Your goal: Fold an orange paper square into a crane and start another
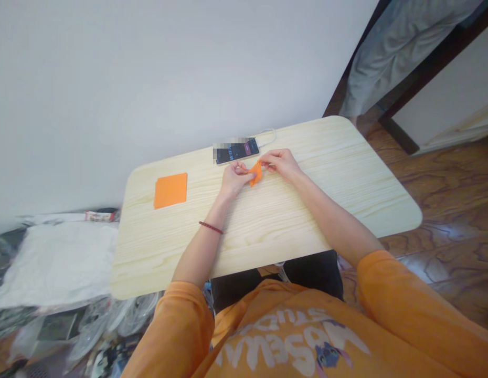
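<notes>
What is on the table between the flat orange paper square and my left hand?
Nothing: in the head view only bare wooden tabletop lies between the orange paper square and the left hand, which pinches a folded orange paper.

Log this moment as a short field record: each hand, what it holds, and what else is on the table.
left hand: pinches folded orange paper; red bracelet on wrist
right hand: pinches the same paper's other end
orange square sheet: flat on the table, left of both hands, untouched
phone: at far edge beyond the hands, screen lit
white cable: runs from the phone
</notes>
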`<state>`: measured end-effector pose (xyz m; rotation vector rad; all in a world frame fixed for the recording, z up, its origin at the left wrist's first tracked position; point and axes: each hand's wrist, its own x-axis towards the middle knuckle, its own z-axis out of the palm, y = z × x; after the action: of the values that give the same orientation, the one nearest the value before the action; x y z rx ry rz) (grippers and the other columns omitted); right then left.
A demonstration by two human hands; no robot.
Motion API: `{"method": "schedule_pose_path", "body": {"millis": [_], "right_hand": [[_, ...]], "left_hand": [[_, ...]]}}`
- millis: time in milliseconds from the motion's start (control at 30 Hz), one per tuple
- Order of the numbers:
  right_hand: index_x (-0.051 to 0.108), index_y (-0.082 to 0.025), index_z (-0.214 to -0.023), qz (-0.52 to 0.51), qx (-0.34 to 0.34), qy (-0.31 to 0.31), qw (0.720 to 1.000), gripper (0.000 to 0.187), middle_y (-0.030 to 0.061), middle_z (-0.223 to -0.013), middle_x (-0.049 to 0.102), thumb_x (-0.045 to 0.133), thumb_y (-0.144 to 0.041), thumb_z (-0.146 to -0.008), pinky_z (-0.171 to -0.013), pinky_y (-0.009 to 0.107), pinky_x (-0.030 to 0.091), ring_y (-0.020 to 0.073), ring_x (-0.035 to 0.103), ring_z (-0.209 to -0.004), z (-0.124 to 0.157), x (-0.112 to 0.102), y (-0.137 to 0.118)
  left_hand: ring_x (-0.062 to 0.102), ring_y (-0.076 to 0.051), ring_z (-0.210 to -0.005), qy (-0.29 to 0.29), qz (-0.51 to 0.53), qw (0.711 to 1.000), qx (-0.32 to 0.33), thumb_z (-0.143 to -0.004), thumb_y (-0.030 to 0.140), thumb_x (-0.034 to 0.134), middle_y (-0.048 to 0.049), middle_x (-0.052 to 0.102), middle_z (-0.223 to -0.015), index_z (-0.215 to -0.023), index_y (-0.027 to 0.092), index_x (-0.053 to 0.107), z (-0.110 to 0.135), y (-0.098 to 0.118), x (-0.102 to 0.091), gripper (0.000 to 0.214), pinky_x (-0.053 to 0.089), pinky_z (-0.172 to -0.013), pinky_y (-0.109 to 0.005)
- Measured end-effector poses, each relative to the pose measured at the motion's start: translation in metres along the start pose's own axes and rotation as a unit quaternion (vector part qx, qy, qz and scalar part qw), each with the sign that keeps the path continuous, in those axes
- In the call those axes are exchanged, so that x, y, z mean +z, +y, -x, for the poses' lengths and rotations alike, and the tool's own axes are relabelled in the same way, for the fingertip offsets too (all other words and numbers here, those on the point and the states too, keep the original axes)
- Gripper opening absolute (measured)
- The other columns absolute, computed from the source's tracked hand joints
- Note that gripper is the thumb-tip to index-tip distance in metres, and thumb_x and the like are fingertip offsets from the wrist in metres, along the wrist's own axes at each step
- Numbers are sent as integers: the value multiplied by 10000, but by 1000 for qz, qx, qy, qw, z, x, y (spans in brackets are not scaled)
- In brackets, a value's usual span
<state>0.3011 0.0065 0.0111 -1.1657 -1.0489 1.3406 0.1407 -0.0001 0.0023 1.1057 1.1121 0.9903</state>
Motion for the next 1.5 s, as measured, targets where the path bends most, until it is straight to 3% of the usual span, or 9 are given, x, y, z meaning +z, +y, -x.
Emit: {"method": "schedule_pose_path", "body": {"millis": [200, 533, 767, 1000, 1167, 1500], "right_hand": [[664, -122, -607, -12, 0, -6, 1000, 215, 29, -584, 611, 735, -323, -627, -416, 210, 282, 68, 452, -499, 0, 0, 0], [678, -128, -651, 43, -15, -31, 998, 252, -13, -490, 557, 813, -324, -569, -454, 230, 299, 55, 401, -435, 3, -1, 3], [693, -136, -652, 31, -11, -36, 999, 297, -4, -526, 588, 826, -376, -537, -445, 226, 315, 58, 424, -454, 1, -1, 5], [709, -119, -681, 25, 16, -83, 996, 335, 15, -562, 616, 832, -387, -520, -459, 221, 338, 63, 454, -490, 0, -3, 9], [714, -114, -678, 6, 26, -74, 997, 324, 9, -551, 612, 839, -362, -511, -467, 215, 352, 58, 458, -492, 1, -2, 8], [695, -127, -655, -5, 51, -62, 997, 336, 10, -558, 619, 873, -347, -475, -501, 217, 400, 71, 509, -511, 4, -1, 3]], "left_hand": [[626, -113, -543, 14, 16, 1000, -6, -517, 126, 748, 30, 648, -576, -693, 184, 450, -1, 0, 0, 351, 473, -577, -217], [645, -128, -573, 24, 35, 999, -8, -490, 169, 765, 14, 678, -608, -677, 194, 425, -2, -2, 0, 389, 468, -572, -221], [616, -114, -542, 28, 40, 999, -10, -464, 191, 785, 19, 658, -590, -648, 193, 423, -2, -1, -1, 407, 436, -531, -207], [599, -98, -540, 22, 57, 998, -22, -439, 215, 817, 61, 577, -537, -632, 183, 447, -4, -1, -4, 418, 453, -559, -210], [615, -100, -576, -4, 77, 997, -29, -463, 240, 830, 49, 603, -564, -670, 173, 491, -3, 0, -6, 403, 487, -608, -223], [616, -96, -583, 28, 108, 994, 12, -513, 298, 838, 74, 571, -536, -667, 183, 488, -1, 0, -3, 399, 505, -644, -235]]}}
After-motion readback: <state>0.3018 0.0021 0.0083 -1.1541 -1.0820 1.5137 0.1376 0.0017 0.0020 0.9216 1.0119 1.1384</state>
